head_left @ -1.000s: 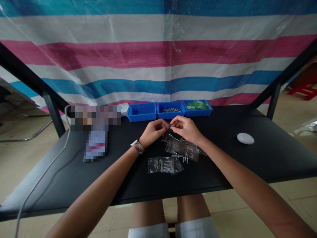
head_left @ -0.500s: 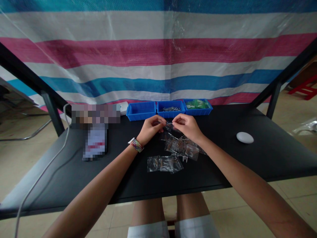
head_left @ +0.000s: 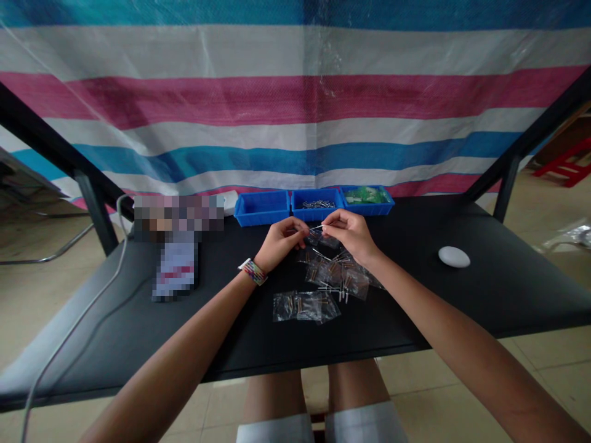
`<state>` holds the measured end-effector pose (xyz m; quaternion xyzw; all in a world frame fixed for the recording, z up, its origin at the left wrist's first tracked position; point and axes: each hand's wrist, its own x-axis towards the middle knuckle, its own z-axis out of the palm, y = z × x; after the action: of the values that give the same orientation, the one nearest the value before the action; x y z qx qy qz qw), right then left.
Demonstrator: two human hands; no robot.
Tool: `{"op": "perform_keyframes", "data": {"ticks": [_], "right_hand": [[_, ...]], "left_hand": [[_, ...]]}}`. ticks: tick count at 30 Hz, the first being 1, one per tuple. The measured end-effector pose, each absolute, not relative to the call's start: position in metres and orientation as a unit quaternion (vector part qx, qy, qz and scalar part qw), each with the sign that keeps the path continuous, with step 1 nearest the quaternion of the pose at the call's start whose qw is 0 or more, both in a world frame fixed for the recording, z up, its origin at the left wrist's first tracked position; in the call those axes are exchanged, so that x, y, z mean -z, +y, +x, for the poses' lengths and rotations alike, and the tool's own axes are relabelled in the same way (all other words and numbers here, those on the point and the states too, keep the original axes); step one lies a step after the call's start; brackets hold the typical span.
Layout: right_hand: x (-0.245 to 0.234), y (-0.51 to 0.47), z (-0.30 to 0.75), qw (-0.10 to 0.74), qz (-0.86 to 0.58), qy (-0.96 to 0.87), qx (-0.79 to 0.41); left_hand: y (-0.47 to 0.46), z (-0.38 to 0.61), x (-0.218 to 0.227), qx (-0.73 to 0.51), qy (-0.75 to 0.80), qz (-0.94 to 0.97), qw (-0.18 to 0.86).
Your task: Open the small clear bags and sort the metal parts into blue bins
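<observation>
Just in front of the blue bins, my right hand (head_left: 351,234) is pinched on a thin silver metal pin (head_left: 316,227). The pin points left, its far end close to the fingertips of my left hand (head_left: 282,240). That hand is closed too, thumb against fingers; what it grips is too small to make out. Below the hands lies a pile of small clear plastic bags (head_left: 330,271) with copper-coloured pieces inside. Loose silver pins (head_left: 342,293) lie among them. Nearer the table's front edge, several more filled bags (head_left: 305,306) overlap in a row.
Three blue bins stand behind my hands: a left bin (head_left: 262,218), a middle bin (head_left: 316,213) of silver pins and a right bin (head_left: 367,210) with green-printed packets. A white oval object (head_left: 454,257) sits right on the black table (head_left: 406,326). A cable (head_left: 87,314) runs along the left.
The silver pin now shows between my two hands, where it was not visible before. Both hands stay almost in place, and the view has shifted slightly.
</observation>
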<state>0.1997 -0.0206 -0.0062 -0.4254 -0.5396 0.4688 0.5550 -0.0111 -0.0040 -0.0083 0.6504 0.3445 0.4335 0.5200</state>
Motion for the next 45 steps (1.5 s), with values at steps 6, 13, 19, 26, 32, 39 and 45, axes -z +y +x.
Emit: {"op": "perform_keyframes", "data": {"ticks": [6, 13, 19, 26, 32, 39, 45], "right_hand": [[0.0092, -0.0211, 0.1986, 0.550, -0.428, -0.537, -0.475], [0.0081, -0.0233, 0.1967, 0.534, -0.411, -0.551, -0.493], [0.0078, -0.0235, 0.1980, 0.524, -0.407, -0.559, -0.498], [0.0087, -0.0230, 0.1977, 0.520, -0.415, -0.571, -0.481], [0.0070, -0.0256, 0.1967, 0.531, -0.408, -0.564, -0.484], [0.0060, -0.0255, 0.1965, 0.527, -0.419, -0.565, -0.477], [0.0037, -0.0264, 0.1962, 0.523, -0.421, -0.571, -0.473]], "left_hand": [[-0.0026, -0.0103, 0.0104, -0.424, 0.357, 0.662, 0.504], [-0.0019, -0.0096, 0.0123, -0.413, 0.367, 0.669, 0.498], [-0.0025, -0.0091, 0.0091, -0.416, 0.370, 0.662, 0.502], [-0.0043, -0.0104, 0.0086, -0.423, 0.344, 0.664, 0.512], [-0.0022, -0.0103, 0.0126, -0.422, 0.350, 0.667, 0.504], [-0.0027, -0.0104, 0.0099, -0.410, 0.357, 0.677, 0.495], [-0.0038, -0.0100, 0.0098, -0.409, 0.368, 0.670, 0.499]]}}
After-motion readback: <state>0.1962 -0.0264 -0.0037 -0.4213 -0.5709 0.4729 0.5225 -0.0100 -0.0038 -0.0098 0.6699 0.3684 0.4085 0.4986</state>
